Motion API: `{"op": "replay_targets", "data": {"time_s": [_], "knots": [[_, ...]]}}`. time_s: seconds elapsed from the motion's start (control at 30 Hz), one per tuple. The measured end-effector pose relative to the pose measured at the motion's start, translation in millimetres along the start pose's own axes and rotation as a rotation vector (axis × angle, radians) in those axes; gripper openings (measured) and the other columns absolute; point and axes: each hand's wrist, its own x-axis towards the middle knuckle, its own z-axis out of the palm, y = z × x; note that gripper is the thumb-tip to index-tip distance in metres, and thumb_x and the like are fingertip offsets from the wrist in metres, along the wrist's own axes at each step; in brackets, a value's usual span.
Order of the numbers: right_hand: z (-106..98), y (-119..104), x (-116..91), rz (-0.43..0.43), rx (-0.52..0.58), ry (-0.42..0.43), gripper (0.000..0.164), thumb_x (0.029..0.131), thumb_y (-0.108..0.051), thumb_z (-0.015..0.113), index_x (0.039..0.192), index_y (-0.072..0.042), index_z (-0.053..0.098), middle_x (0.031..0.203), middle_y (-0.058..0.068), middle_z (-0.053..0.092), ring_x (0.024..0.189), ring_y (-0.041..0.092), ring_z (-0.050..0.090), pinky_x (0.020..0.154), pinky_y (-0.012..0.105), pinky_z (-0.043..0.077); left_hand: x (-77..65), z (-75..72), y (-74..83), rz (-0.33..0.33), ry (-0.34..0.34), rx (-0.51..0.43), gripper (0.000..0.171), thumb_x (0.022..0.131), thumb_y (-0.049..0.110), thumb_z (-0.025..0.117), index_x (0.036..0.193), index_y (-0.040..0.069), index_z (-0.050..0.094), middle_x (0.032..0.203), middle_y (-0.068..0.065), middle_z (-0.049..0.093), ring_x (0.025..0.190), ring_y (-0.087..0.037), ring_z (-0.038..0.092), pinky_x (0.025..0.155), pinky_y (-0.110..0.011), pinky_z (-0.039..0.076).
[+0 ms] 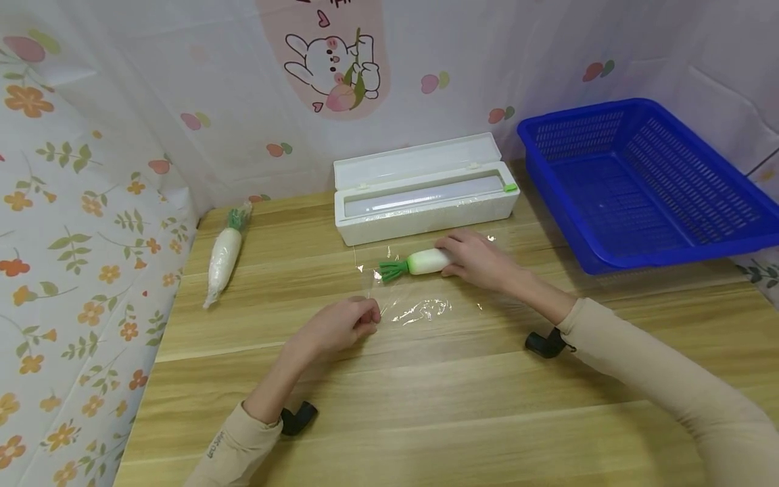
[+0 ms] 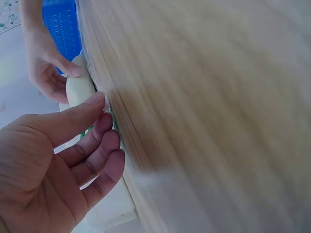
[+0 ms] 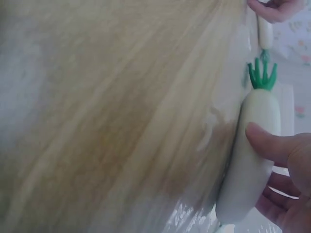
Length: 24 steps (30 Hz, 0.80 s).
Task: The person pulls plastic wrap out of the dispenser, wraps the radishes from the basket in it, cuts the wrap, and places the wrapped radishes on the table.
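Note:
A white radish (image 1: 431, 262) with short green leaf stalks lies on a sheet of clear cling film (image 1: 422, 310) spread over the wooden table. My right hand (image 1: 477, 259) grips the radish's body from above, with the leafy end pointing left. In the right wrist view the thumb lies along one side of the radish (image 3: 250, 155) and the fingers curl round the other. My left hand (image 1: 342, 325) is at the film's near left corner. Thumb and forefinger pinch the film's edge in the left wrist view, the other fingers loosely bent.
Behind the film stands a white dispenser box (image 1: 429, 226), lid raised, with a film roll (image 1: 426, 195) inside. A second radish (image 1: 225, 257), wrapped in film, lies at the table's left. At the back right is a blue plastic basket (image 1: 556, 203). Patterned cloth (image 1: 243, 115) hangs behind the table.

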Motion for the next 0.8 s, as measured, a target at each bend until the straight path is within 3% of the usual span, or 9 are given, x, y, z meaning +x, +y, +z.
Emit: {"op": "replay_targets", "data": {"time_s": [0.17,0.37,0.47,0.7,0.8], "knots": [[-6.8,2.7,-11.9,-0.028,0.022,0.073,0.055,0.081,-0.020,0.086,0.126,0.003,0.063,0.124,0.023,0.064,0.115,0.041,0.060,0.100,0.055,0.046,0.1,-1.3,-0.5,0.007,-0.013,-0.012,0.010,0.094,0.010,0.072,0.099,0.011,0.064,0.086,0.004,0.060,0.079,-0.010,0.057,0.074,-0.029,0.050],[-18.2,8.9,-40.0,-0.080,0.070,0.155,0.039,0.079,-0.006,0.086,0.112,0.000,0.065,0.113,0.017,0.064,0.105,0.036,0.061,0.089,0.052,0.050,0.0,-4.0,0.1,0.010,-0.027,-0.005,0.009,0.095,0.008,0.071,0.095,0.011,0.063,0.084,0.005,0.058,0.076,-0.009,0.055,0.071,-0.026,0.049],[-24.5,15.1,-58.0,-0.089,0.097,0.112,0.033,0.079,-0.003,0.085,0.105,-0.002,0.066,0.105,0.010,0.063,0.097,0.028,0.063,0.081,0.046,0.054,-0.1,-4.3,0.0,0.015,-0.024,0.004,0.008,0.095,0.008,0.070,0.092,0.011,0.063,0.084,0.005,0.057,0.076,-0.008,0.054,0.071,-0.025,0.049],[-33.6,37.5,-100.8,0.030,0.113,-0.138,0.031,0.081,-0.032,0.086,0.099,-0.016,0.068,0.097,-0.007,0.060,0.085,0.013,0.056,0.075,0.034,0.050,-0.4,-3.6,-2.5,0.028,-0.010,0.008,0.009,0.095,0.007,0.070,0.090,0.011,0.064,0.087,0.004,0.058,0.078,-0.008,0.055,0.072,-0.026,0.049],[-35.0,46.6,-113.6,0.036,0.122,-0.166,0.031,0.078,-0.033,0.088,0.097,-0.020,0.066,0.096,-0.009,0.055,0.084,0.011,0.051,0.074,0.032,0.047,-0.1,-3.3,-3.8,0.024,-0.010,0.000,0.009,0.095,0.006,0.069,0.090,0.011,0.064,0.087,0.004,0.057,0.077,-0.009,0.054,0.071,-0.025,0.049]]}}
